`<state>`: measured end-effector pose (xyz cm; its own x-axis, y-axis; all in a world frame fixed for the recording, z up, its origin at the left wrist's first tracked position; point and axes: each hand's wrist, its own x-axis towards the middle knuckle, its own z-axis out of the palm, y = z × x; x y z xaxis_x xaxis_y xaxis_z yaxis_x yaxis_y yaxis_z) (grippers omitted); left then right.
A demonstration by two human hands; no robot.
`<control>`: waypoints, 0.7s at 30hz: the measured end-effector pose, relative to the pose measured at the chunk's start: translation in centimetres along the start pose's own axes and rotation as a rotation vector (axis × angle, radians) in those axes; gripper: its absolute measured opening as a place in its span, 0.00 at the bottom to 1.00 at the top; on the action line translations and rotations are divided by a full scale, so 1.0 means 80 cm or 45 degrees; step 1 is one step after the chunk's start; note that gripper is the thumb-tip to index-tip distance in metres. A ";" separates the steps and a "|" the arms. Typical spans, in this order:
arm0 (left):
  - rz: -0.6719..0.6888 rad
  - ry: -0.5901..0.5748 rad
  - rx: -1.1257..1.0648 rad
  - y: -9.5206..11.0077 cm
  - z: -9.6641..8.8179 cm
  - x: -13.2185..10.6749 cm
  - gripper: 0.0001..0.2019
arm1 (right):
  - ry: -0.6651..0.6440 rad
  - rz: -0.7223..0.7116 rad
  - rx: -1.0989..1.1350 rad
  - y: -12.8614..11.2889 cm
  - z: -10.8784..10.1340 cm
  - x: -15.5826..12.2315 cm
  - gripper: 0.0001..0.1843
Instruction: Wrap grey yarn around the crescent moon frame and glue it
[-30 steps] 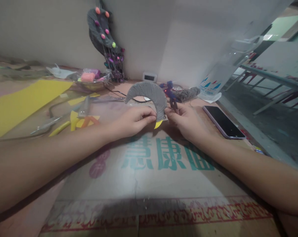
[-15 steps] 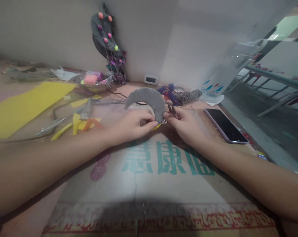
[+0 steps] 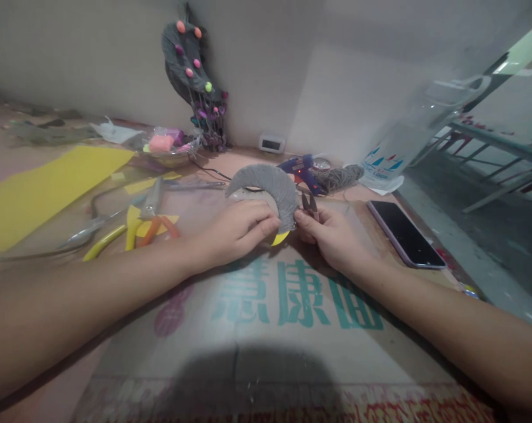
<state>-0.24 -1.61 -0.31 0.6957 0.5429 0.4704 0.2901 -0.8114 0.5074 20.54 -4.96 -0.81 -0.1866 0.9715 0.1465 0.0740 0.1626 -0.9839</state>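
A grey yarn-wrapped crescent (image 3: 266,179) is held up over the board in the middle. My left hand (image 3: 243,229) grips its inner side from the left, fingers curled and thumb on top. With thumb and fingers closed at the crescent's right edge, my right hand (image 3: 330,232) also keeps a small pair of dark-bladed scissors (image 3: 310,204), blades pointing up. Their handles are hidden in the palm. A yellow piece (image 3: 280,238) shows below the crescent's lower tip. Whatever the right fingertips pinch at the edge is too small to make out.
Behind the crescent are a blue glue gun (image 3: 303,171) and grey yarn (image 3: 340,176). A phone (image 3: 404,234) and a water bottle (image 3: 395,138) stand right. Left lie pliers (image 3: 133,226), yellow sheet (image 3: 58,188) and a bowl (image 3: 171,154). A decorated crescent (image 3: 186,59) hangs on the wall.
The crescent sits slightly lower in view, and more of the yellow piece shows under it. My left fingers lie flatter over its inner side. Both hands keep their hold.
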 end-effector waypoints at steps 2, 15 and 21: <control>-0.068 0.031 -0.051 -0.001 -0.002 0.001 0.16 | -0.018 0.025 0.051 0.001 0.000 0.001 0.24; -0.241 0.102 -0.221 -0.006 0.000 0.005 0.15 | -0.063 -0.003 0.149 0.011 0.000 0.008 0.23; -0.374 -0.115 -0.437 -0.002 0.001 0.002 0.24 | -0.267 0.088 0.174 0.002 0.007 0.002 0.24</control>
<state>-0.08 -1.39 -0.37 0.6757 0.7055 0.2139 0.2597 -0.4994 0.8266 19.99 -4.85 -1.02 -0.3862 0.9199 0.0680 -0.0367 0.0584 -0.9976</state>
